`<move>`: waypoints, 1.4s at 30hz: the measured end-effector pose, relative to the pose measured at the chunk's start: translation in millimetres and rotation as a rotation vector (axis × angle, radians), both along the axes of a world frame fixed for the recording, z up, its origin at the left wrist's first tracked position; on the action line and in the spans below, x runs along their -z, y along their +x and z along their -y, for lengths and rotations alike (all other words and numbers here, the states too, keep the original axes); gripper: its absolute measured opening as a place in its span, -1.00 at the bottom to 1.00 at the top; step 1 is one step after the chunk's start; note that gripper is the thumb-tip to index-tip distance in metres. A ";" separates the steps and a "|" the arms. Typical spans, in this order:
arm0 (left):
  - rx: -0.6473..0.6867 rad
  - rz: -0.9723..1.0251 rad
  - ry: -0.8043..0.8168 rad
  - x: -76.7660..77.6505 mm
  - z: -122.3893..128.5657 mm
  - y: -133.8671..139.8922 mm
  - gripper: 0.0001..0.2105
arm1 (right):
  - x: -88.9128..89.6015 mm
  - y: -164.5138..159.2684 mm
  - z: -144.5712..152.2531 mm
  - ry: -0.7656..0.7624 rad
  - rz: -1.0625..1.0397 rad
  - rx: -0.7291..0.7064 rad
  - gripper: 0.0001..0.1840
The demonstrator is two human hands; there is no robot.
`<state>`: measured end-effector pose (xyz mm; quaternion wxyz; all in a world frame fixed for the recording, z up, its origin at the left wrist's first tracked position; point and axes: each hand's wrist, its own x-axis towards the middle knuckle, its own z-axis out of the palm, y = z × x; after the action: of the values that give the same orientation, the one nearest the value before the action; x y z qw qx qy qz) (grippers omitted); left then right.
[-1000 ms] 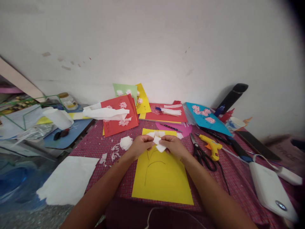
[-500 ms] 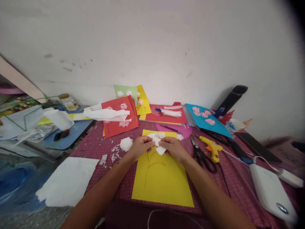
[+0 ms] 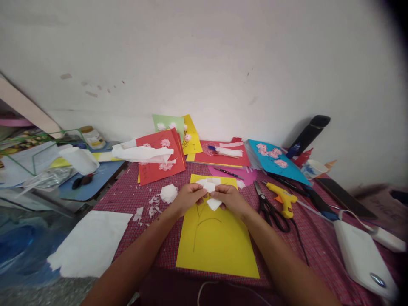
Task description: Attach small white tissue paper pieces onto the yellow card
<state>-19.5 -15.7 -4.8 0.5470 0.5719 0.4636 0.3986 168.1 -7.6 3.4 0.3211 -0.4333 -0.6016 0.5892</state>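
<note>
Over the top half of a yellow sheet of paper (image 3: 219,246) with dark curved lines drawn on it, both my hands pinch small white tissue paper (image 3: 209,187). My left hand (image 3: 190,197) is closed on its left edge, my right hand (image 3: 230,199) on its right edge. Another folded white piece (image 3: 214,204) hangs just below the fingertips, partly behind the right hand. Behind the hands, more white bits lie along the sheet's top edge. A crumpled white tissue ball (image 3: 168,193) rests left of my left hand, near torn scraps (image 3: 154,210).
Right of the sheet lie black scissors (image 3: 270,210), a yellow glue gun (image 3: 283,199) and a white device (image 3: 363,255). Red card (image 3: 156,174) and blue card (image 3: 280,163) with pink tissue flowers lean at the back. White tissue sheets (image 3: 91,244) overhang the left table edge.
My fingers have turned the tissue slightly, so a flatter square shows between them and the lower piece has shifted a little. Both hands stay in nearly the same place.
</note>
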 end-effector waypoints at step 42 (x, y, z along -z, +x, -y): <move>0.010 -0.205 0.253 -1.0 1.9 0.1 -0.83 | 3.4 -3.2 0.6 0.032 0.058 -0.025 -0.71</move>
<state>-19.4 -17.6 -3.8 0.4226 0.6760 0.4602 0.3907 165.0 -8.2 0.1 0.3032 -0.4376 -0.6253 0.5706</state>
